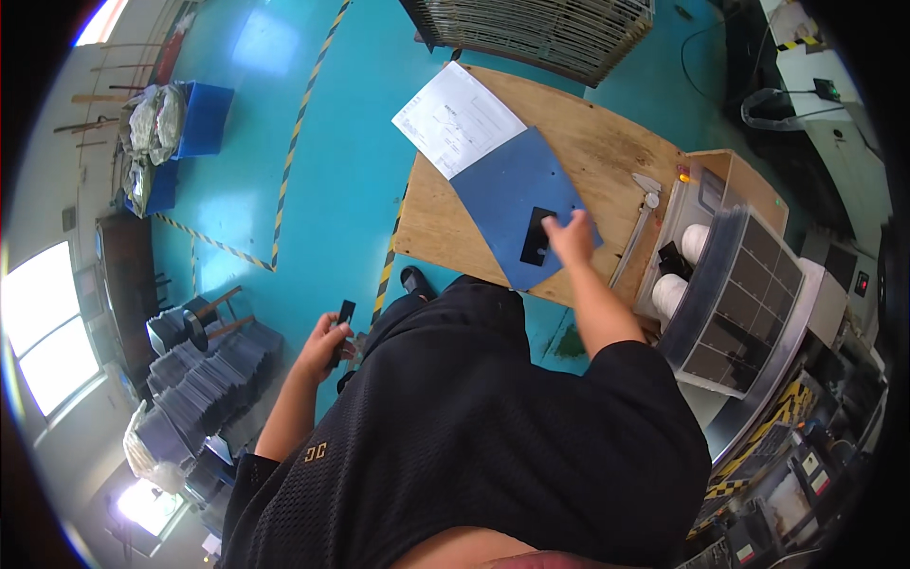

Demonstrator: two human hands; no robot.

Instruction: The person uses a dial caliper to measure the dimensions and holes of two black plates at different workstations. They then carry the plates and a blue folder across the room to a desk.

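Note:
My left hand [325, 347] hangs low at my left side, closed around a small flat black plate [347, 311] whose end sticks up above the fingers. On the table my right hand [572, 239] reaches over a blue folder [502, 199]. A black rectangular plate [534, 248] with small cutouts lies on that folder. Fingertips of the right hand overlap the plate's right edge, with the fingers looking spread; whether they press on it is hard to see. A printed drawing sheet [459, 119] lies on the folder's far left part.
Calipers [647, 190] and a metal ruler [629, 248] lie on the wooden table [607, 133]. At its right stand white spools [695, 244] and a machine with a dark panelled cover [749, 294]. A wire rack [550, 33] stands beyond; stacked grey sheets [204, 398] are at left.

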